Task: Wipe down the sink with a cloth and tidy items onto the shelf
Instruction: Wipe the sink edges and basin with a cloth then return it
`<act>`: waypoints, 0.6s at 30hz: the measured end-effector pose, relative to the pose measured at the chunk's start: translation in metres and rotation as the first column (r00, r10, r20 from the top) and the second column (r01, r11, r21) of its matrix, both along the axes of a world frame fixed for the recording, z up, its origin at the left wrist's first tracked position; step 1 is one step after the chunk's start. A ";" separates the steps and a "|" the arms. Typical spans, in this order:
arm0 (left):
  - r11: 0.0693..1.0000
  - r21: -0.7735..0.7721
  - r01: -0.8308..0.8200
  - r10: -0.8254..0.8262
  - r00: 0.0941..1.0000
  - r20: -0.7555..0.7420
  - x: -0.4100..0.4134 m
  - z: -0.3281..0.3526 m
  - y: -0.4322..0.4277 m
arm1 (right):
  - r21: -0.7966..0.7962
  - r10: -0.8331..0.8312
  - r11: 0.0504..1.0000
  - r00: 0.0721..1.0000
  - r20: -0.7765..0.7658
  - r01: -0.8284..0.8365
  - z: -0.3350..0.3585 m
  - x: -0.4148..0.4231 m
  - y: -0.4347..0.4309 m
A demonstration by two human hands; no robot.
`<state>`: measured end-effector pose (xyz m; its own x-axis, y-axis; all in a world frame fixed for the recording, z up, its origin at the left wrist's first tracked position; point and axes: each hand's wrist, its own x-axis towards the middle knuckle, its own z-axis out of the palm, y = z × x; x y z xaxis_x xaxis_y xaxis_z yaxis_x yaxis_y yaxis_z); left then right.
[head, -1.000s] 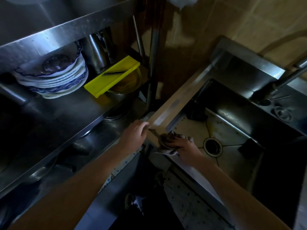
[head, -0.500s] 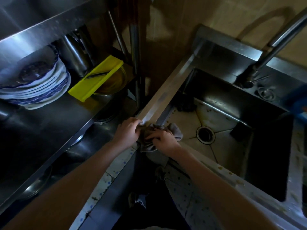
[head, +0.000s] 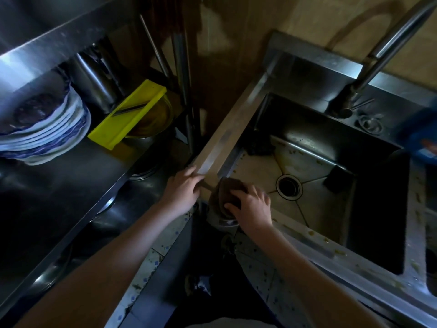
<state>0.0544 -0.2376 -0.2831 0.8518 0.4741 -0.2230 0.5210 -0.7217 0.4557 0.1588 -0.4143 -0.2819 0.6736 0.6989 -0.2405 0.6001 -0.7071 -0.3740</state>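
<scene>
1. Your right hand (head: 250, 207) lies on top of the bunched brown cloth (head: 228, 194), fingers spread and curled over it and the thumb tucked against its near side, so you have a grip on it.
2. The cloth sits at the near left corner of the square stainless steel sink (head: 227, 133), partly on the rim and partly over the basin's edge.
3. Your left hand (head: 182, 192) rests against the outer edge of the sink's left rim, just beside the cloth. Its fingers are lightly bent along the metal and it holds nothing.
4. Inside the basin, the round metal drain (head: 289, 187) lies in the middle of the stained floor. A dark rectangular block (head: 337, 178) stands to its right, and a dark lump (head: 259, 144) sits in the far left corner; it is too dim to tell what either is.
5. The curved steel tap (head: 378, 50) rises from the back ledge.
6. To your left, the steel shelf (head: 71, 174) carries a stack of blue-and-white plates (head: 47, 129), a yellow plastic board (head: 127, 114) lying across an amber glass bowl (head: 153, 119), and a tall steel pot (head: 94, 76) behind them.
7. The shelf and sink stand apart, with speckled floor tiles (head: 146, 263) showing between them.
</scene>
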 end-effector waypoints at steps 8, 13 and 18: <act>0.995 0.053 0.081 -0.078 0.996 -0.053 -0.005 -0.003 0.005 | -0.016 0.091 0.996 0.996 -0.012 -0.091 -0.015 -0.014 0.018; 0.989 0.106 0.107 -0.099 0.992 -0.077 -0.006 -0.004 0.002 | -0.003 0.046 0.999 0.999 -0.017 -0.046 -0.014 -0.011 -0.003; 0.975 0.175 0.136 -0.125 0.990 -0.072 -0.008 -0.006 -0.002 | -0.037 -0.128 0.991 0.991 0.024 0.129 -0.005 -0.001 -0.062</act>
